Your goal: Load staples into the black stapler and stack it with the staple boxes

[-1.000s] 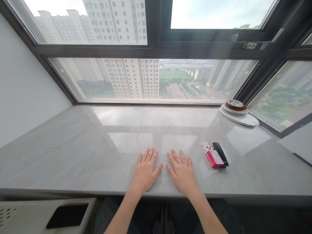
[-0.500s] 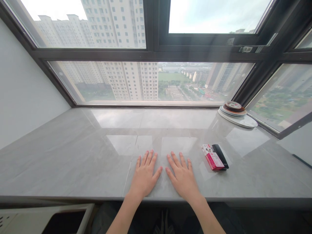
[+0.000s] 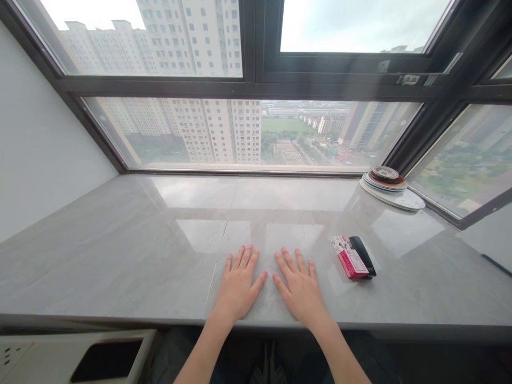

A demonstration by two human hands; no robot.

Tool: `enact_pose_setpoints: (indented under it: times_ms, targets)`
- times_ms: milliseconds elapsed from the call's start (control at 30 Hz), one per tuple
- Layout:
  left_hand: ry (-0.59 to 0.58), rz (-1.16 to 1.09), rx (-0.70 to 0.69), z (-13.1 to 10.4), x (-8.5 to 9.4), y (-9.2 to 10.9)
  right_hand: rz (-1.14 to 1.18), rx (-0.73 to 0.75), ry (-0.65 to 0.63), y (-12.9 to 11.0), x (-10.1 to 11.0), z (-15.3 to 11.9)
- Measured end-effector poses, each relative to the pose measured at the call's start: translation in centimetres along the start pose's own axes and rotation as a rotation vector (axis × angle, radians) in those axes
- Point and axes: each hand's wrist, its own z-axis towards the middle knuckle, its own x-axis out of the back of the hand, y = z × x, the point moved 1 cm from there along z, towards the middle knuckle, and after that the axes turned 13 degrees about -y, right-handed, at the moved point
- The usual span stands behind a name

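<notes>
My left hand (image 3: 237, 288) lies flat, palm down, on the grey marbled counter (image 3: 120, 256), its fingers spread. Beside it, a little to the right, my right hand (image 3: 301, 289) rests the same way, fingers apart and holding nothing. The two thumbs point toward each other without touching. To the right of my right hand lies a red and white box (image 3: 351, 260), with a black flat item (image 3: 363, 257) against its right side.
In the back right corner sits a stack of plates (image 3: 390, 188) on the counter. Dark-framed windows (image 3: 248, 89) rise behind it. Below the front edge at the left is a whitish unit (image 3: 44, 357) with a dark opening. A thin dark strip (image 3: 496, 264) lies far right.
The camera view has shifted very slightly. Both hands and the items on the counter keep their places.
</notes>
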Motion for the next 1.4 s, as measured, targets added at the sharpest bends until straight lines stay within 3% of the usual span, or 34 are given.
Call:
enact_pose_setpoints:
  times_ms: [200, 333, 433, 533, 567, 633, 733, 833, 933, 1167, 1267, 1333, 1400]
  targets:
    - [-0.002, -0.006, -0.002, 0.1, 0.0, 0.0, 0.079, 0.029, 0.012, 0.4, 0.5, 0.0]
    - [-0.001, -0.018, 0.003, 0.1, -0.1, -0.1, 0.354, 0.038, 0.122, 2.9, 2.8, -0.4]
    - [0.002, -0.027, 0.002, 0.2, -0.1, -0.1, 0.536, -0.101, 0.344, 7.4, 5.6, -1.2]
    - [0.004, -0.031, -0.002, 0.1, -0.2, -0.2, 0.419, -0.304, 0.574, 14.0, 8.0, -2.0]
    - [0.005, -0.031, -0.002, 0.1, -0.2, -0.2, 0.364, -0.370, 0.587, 16.3, 8.4, -2.1]
    - [0.008, -0.032, -0.002, 0.1, -0.2, -0.2, 0.400, -0.436, 0.475, 20.2, 8.7, -2.0]
    - [0.010, -0.035, -0.005, 0.2, -0.3, -0.2, 0.592, -0.311, 0.183, 22.9, 8.1, -1.5]
    - [0.011, -0.038, -0.005, 0.2, -0.3, -0.2, 0.696, -0.247, 0.098, 21.4, 7.4, -1.1]
    - [0.007, -0.044, -0.001, 0.2, -0.3, -0.1, 0.773, -0.249, 0.049, 17.7, 6.3, -0.6]
    - [-0.053, -0.233, 0.056, 0.8, 0.2, -0.6, 0.828, -0.147, 0.036, 4.3, 1.8, 3.0]
    - [-0.059, -0.362, 0.156, 1.9, 1.0, -0.1, 0.752, -0.095, 0.145, -0.8, 1.0, 4.3]
    - [-0.026, -0.394, 0.218, 2.6, 1.5, 0.7, 0.705, -0.079, 0.196, -2.4, 1.0, 4.5]
    - [0.046, -0.374, 0.257, 3.0, 1.8, 1.7, 0.690, -0.091, 0.219, -2.0, 1.2, 4.3]
